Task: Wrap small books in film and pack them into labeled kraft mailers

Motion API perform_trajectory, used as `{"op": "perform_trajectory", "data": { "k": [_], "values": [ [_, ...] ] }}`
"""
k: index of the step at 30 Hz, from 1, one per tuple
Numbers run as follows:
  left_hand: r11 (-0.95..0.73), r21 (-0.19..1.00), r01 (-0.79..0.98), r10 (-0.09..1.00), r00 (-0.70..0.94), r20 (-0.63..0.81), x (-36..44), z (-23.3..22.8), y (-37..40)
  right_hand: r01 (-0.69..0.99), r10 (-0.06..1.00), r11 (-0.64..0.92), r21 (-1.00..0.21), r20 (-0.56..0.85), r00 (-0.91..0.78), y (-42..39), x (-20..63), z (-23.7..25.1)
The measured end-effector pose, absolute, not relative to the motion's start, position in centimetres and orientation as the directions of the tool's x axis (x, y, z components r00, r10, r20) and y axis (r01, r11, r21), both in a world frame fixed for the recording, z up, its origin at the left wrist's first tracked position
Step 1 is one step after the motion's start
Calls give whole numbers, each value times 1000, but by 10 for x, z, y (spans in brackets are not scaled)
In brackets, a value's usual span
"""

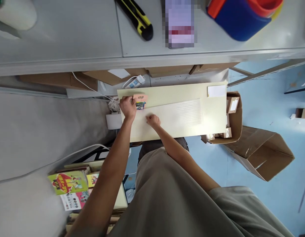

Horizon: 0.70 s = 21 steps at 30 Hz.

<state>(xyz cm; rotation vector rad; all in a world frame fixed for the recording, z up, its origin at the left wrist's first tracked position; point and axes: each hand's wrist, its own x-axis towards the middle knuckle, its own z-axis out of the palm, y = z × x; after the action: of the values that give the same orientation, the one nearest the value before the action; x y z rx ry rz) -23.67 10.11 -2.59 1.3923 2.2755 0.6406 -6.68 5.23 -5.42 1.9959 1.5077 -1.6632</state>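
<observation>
A long cream-coloured board (192, 95) lies low in front of me, under the edge of a grey table. A translucent ribbed sheet (182, 113) rests on it. My left hand (128, 107) is shut on a small colourful card (140, 101) at the board's left end. My right hand (153, 120) presses its fingers down on the left part of the ribbed sheet, holding nothing. A white label (216, 91) sits at the board's far right corner.
On the grey table (68, 39) above lie a yellow-black utility knife (137, 18), a blurred-out object and a blue-orange container (241, 16). Open cardboard boxes (258, 148) stand right on the blue floor. Colourful books (68, 182) are stacked lower left. A power strip (134, 82) and cables lie beyond the board.
</observation>
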Motion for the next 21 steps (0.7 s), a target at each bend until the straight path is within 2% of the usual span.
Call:
{"op": "perform_trajectory", "data": {
  "k": [3, 7, 9, 12, 15, 18, 21],
  "values": [
    [351, 546, 761, 907, -421, 4, -203, 3, 98, 682, 578, -474, -557, -781, -236, 58, -42, -58],
    [317, 636, 703, 910, -414, 4, -143, 25, 91, 625, 640, -468, -625, -728, -248, 59, 40, -63],
    [337, 750, 570, 899, -432, -75, -107, 21, 85, 586, 716, -470, -660, -673, -185, 59, 101, -66],
    [404, 893, 198, 880, -353, -319, -45, -2, 77, 483, 804, -498, -720, -592, -53, 63, 194, -68],
    [511, 858, -54, 834, -213, -510, 16, -35, 74, 385, 824, -535, -752, -565, 40, 69, 265, -71],
    [622, 783, 20, 756, -276, -593, 58, -63, 76, 388, 840, -512, -766, -541, 41, 71, 303, -73],
    [660, 720, 212, 732, -395, -555, 73, -81, 77, 540, 871, -422, -728, -492, 17, 69, 318, -75]
  ]
}}
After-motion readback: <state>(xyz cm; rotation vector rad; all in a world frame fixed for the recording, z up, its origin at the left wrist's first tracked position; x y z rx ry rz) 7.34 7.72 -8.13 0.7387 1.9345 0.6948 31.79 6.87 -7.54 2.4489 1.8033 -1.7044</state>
